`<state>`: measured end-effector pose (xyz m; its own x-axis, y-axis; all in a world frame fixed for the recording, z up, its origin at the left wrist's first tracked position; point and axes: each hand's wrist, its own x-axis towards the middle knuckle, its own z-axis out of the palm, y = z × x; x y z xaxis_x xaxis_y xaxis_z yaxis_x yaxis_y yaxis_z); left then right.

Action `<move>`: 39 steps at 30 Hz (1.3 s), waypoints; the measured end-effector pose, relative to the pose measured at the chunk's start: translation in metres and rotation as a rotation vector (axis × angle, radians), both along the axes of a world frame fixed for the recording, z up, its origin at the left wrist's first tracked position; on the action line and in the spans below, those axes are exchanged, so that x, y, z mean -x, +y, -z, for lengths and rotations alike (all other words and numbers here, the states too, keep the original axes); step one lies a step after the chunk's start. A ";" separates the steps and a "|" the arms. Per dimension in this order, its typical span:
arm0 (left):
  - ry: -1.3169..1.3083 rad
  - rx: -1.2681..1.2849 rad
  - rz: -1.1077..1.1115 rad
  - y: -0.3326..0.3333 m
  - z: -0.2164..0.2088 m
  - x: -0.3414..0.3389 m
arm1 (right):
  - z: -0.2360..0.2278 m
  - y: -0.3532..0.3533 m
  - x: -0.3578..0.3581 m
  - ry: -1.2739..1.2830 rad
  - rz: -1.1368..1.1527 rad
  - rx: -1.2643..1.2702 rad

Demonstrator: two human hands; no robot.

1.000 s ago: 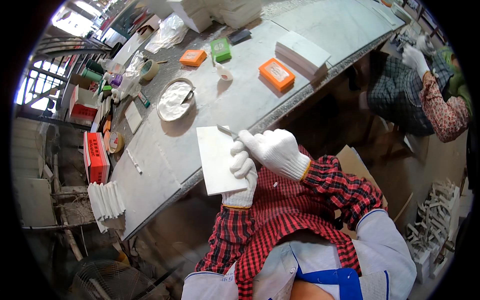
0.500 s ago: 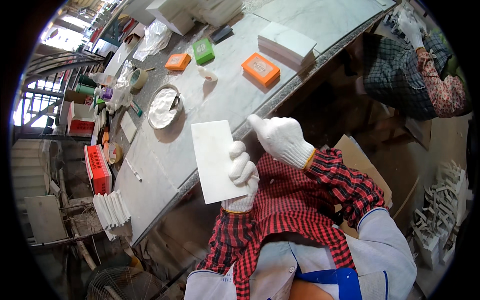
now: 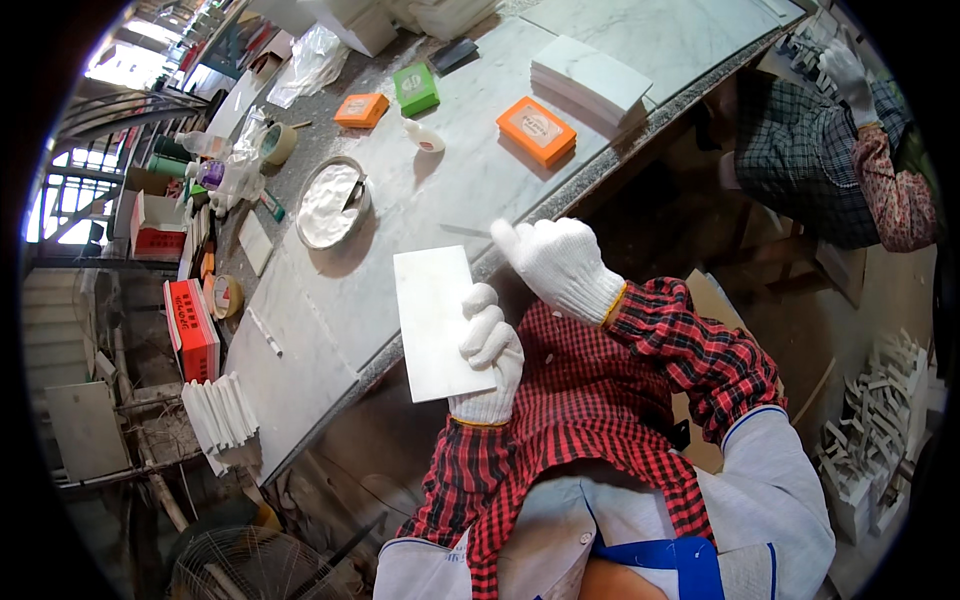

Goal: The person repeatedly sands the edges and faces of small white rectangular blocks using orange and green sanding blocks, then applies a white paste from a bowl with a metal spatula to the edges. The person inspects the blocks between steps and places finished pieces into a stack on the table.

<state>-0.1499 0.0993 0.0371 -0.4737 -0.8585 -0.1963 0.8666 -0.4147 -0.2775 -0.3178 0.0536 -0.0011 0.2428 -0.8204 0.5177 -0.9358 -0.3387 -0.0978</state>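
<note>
My left hand (image 3: 492, 350), in a white knit glove, is wrapped round the right edge of a white rectangular stone tile (image 3: 432, 320). The tile is tilted up in front of the table's near edge. To its right, my gloved right hand (image 3: 562, 262) is closed, with the thumb side toward the tile. From its fingertips a thin grey blade (image 3: 465, 231) sticks out to the left, above the tile's top edge; its grip is hidden in the fist. On the table, a round bowl of white paste (image 3: 330, 205) has a flat metal scraper (image 3: 355, 192) resting in it.
Orange boxes (image 3: 537, 131), a green box (image 3: 415, 89), a small white bottle (image 3: 424, 136) and stacked tiles (image 3: 590, 80) lie on the marble-topped table (image 3: 400, 200). White strips (image 3: 220, 415) stand at its left corner. A co-worker (image 3: 810, 150) sits at the far right.
The tile and my left hand have shifted slightly right in the picture. My right hand has turned a little, and the thin blade now shows beyond its fingertips.
</note>
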 end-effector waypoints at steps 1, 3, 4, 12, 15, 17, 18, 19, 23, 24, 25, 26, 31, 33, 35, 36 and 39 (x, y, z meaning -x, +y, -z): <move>0.003 0.005 0.006 0.000 0.000 0.001 | -0.001 0.000 0.001 0.007 0.028 -0.018; -0.006 0.007 0.012 0.000 -0.001 0.001 | -0.003 0.003 0.002 -0.020 0.027 -0.036; -0.018 0.005 0.012 0.000 0.000 0.001 | -0.004 0.006 0.002 -0.034 0.027 -0.044; -0.033 -0.016 0.026 -0.003 0.001 0.008 | 0.004 0.005 -0.008 0.024 0.044 -0.018; -0.033 -0.012 0.043 -0.002 -0.002 0.005 | 0.011 -0.003 -0.002 0.003 0.141 -0.137; -0.065 0.037 0.056 -0.004 -0.001 0.002 | 0.006 -0.002 0.001 -0.078 0.145 -0.143; -0.081 0.060 0.060 -0.005 0.000 -0.001 | 0.002 0.001 0.002 -0.124 0.139 -0.157; -0.194 0.118 0.084 -0.007 0.003 -0.006 | -0.002 0.003 0.004 -0.171 0.134 -0.170; -0.979 0.399 0.196 -0.024 0.007 -0.039 | -0.001 0.024 0.025 -0.766 0.159 -0.387; -1.223 0.474 0.232 -0.032 0.003 -0.048 | -0.003 0.029 0.031 -1.145 0.145 -0.662; -1.516 0.668 0.202 -0.036 0.005 -0.059 | 0.003 0.031 0.037 -1.307 0.115 -0.760; -1.801 0.867 0.168 -0.040 0.007 -0.066 | 0.010 0.033 0.041 -1.469 0.087 -0.859; -2.033 1.439 0.270 -0.064 -0.008 -0.077 | 0.020 0.049 0.056 -1.349 0.127 -0.930; -2.032 1.488 0.298 -0.077 -0.004 -0.088 | 0.014 0.051 0.056 -1.257 0.068 -0.983; -2.018 1.527 0.343 -0.093 0.000 -0.096 | 0.004 0.052 0.050 -1.201 0.109 -0.966; -2.021 1.601 0.346 -0.101 0.001 -0.097 | 0.000 0.053 0.046 -1.175 0.132 -0.953; -2.046 1.765 0.394 -0.124 0.006 -0.098 | -0.011 0.047 0.038 -0.981 0.092 -0.806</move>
<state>-0.0515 -0.0249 0.0314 -0.7679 -0.6405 -0.0108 -0.4759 0.5591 0.6789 -0.3561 0.1004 0.0102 -0.0320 -0.9784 -0.2042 -0.3712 0.2013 -0.9065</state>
